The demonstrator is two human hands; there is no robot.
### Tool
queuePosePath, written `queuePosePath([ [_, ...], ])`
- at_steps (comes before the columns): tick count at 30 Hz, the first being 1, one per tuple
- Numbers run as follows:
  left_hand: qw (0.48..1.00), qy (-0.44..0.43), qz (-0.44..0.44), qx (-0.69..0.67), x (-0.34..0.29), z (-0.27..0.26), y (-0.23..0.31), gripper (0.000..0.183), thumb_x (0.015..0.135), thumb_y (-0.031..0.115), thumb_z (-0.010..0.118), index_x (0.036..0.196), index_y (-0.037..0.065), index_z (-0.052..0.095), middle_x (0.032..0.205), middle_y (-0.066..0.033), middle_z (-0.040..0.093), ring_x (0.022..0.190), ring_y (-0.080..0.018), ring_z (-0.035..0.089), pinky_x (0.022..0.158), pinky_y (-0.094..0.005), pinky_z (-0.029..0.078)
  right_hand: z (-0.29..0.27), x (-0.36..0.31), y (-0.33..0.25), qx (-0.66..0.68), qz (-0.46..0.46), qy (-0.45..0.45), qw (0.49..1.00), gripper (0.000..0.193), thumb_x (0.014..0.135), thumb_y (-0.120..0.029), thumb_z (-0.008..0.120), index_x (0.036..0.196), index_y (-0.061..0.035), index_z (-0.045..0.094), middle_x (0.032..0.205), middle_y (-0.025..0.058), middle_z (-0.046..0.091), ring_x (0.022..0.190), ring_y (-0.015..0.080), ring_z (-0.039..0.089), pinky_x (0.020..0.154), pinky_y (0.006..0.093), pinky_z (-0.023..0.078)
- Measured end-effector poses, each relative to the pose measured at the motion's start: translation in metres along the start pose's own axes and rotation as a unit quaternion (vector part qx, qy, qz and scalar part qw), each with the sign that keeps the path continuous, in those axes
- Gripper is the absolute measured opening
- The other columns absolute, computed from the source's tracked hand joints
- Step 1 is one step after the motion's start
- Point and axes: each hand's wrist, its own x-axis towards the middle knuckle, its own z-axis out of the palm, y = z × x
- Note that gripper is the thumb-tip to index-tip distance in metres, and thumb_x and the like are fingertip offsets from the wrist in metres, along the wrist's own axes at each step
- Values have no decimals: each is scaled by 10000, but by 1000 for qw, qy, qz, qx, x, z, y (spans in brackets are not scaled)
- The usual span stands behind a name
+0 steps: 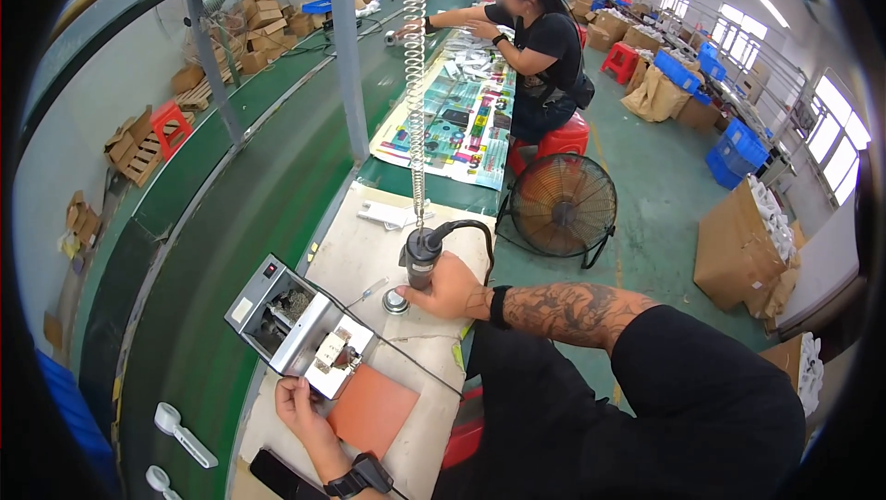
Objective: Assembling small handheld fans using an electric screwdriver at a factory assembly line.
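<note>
My right hand (450, 288) is wrapped round the lower part of a black electric screwdriver (422, 258), which hangs upright from a long coil spring (415, 84). Its thumb points toward a small round silver piece (395, 301) on the bench, right beside the tool. My left hand (301, 406) has its fingertips pinched together at the near corner of a grey screw feeder (251, 308); whatever they hold is too small to make out. Screws lie in the feeder's open tray. An orange-brown mat (374, 410) is spread next to the left hand.
A dark phone (277, 474) lies near my left wrist. White handle-shaped parts (185, 435) rest on the green conveyor belt (208, 352). Thin white pieces (392, 215) sit farther up the bench. Beyond are a floor fan (563, 209) and a seated co-worker (535, 48).
</note>
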Motion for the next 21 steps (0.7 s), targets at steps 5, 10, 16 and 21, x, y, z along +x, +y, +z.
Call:
queuePosePath([
  [5,1000,-2,1,13,1,-1,2,199,1057,179,704,916,103,586,813,47,564,716,-48,455,635,-236,344,5,0,-1,4,-22,37,999,520,1004,-561,696,769,-104,614,677,113,678,700,406,662,769,509,478],
  [10,999,-32,4,-18,1,-4,0,109,1023,149,654,948,106,588,850,39,581,730,-51,503,647,-220,373,2,0,-1,3,-8,19,1000,527,1010,-565,687,763,-107,602,669,105,662,689,403,640,775,504,466],
  [16,999,-25,-7,-21,-1,-2,4,82,967,88,646,927,100,575,866,35,581,772,-55,491,699,-225,364,0,-1,-1,1,3,3,1000,537,1023,-577,671,763,-113,596,677,99,650,696,387,612,805,482,435],
  [21,1000,-19,-3,-12,1,-3,2,84,965,92,648,924,98,575,857,36,575,762,-56,484,692,-226,361,8,-1,3,-5,-18,32,999,536,1027,-591,663,790,-113,608,689,96,660,700,381,614,815,481,432],
])
